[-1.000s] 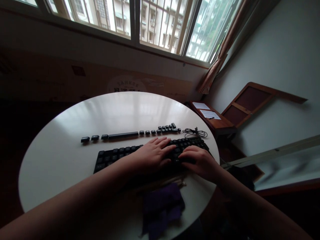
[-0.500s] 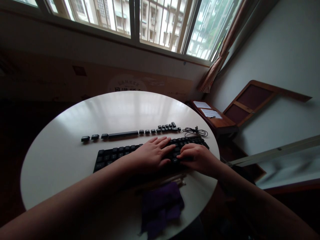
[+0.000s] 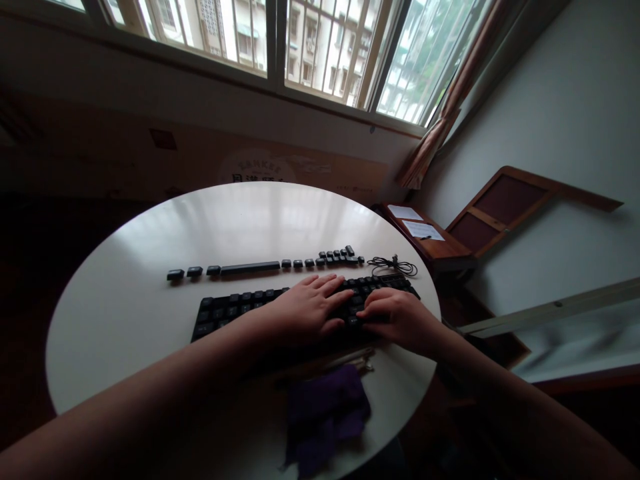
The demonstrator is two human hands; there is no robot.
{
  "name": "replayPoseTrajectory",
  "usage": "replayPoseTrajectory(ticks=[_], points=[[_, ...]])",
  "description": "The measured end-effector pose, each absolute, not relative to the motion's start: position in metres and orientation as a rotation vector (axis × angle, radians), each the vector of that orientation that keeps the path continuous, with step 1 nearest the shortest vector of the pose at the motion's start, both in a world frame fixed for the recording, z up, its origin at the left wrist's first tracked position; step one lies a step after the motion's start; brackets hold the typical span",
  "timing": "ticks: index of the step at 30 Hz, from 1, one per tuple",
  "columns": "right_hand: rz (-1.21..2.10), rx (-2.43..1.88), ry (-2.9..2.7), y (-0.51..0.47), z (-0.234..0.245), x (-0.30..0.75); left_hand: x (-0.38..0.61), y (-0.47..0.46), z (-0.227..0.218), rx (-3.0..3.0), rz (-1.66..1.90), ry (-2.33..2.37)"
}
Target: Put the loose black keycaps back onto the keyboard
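A black keyboard (image 3: 231, 309) lies on the white round table, partly covered by my hands and left forearm. Fingers spread, my left hand (image 3: 315, 305) rests flat across its keys. My right hand (image 3: 395, 317) is at the right part of the keyboard, its fingers curled down and closed against the keys; whatever they grip is hidden. Behind the keyboard runs a row of loose black keycaps (image 3: 194, 271), including a long space bar (image 3: 250, 267), with several small ones clustered at the right end.
A bundled black cable (image 3: 393, 267) lies behind the keyboard's right end. Nearer me are a crumpled purple cloth (image 3: 327, 403) and a thin tool, partly dark (image 3: 367, 365). The round table (image 3: 115, 313) has a curved edge. A wooden chair (image 3: 425, 233) with papers stands beyond it.
The view has shifted slightly, so the table things sit a little further right. Both hands keep nearly the same place on the keyboard.
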State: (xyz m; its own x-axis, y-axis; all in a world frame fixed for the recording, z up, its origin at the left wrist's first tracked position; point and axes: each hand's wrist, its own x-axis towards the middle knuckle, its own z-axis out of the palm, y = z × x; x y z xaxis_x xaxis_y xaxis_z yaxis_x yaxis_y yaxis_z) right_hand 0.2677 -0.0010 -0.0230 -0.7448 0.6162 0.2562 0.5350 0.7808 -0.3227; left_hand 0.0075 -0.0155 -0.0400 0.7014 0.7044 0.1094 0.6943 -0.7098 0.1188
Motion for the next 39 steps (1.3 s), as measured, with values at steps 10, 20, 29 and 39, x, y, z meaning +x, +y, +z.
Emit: replayPoseTrajectory(ticks=[10, 20, 29, 39], points=[[-0.151, -0.737, -2.806, -0.017, -0.011, 0.277, 0.003, -0.011, -0.035, 2.934, 0.631, 0.762], [-0.327, -0.799, -2.665, -0.037, -0.04, 0.297, 0.003, -0.012, -0.031, 2.869, 0.62, 0.806], [-0.247, -0.948, -2.373, -0.008, -0.018, 0.317, 0.003, -0.02, -0.023, 2.879, 0.462, 0.862], [-0.01, -1.05, -2.259, 0.101, 0.027, 0.235, 0.002, -0.02, -0.025, 2.934, 0.467, 0.79]])
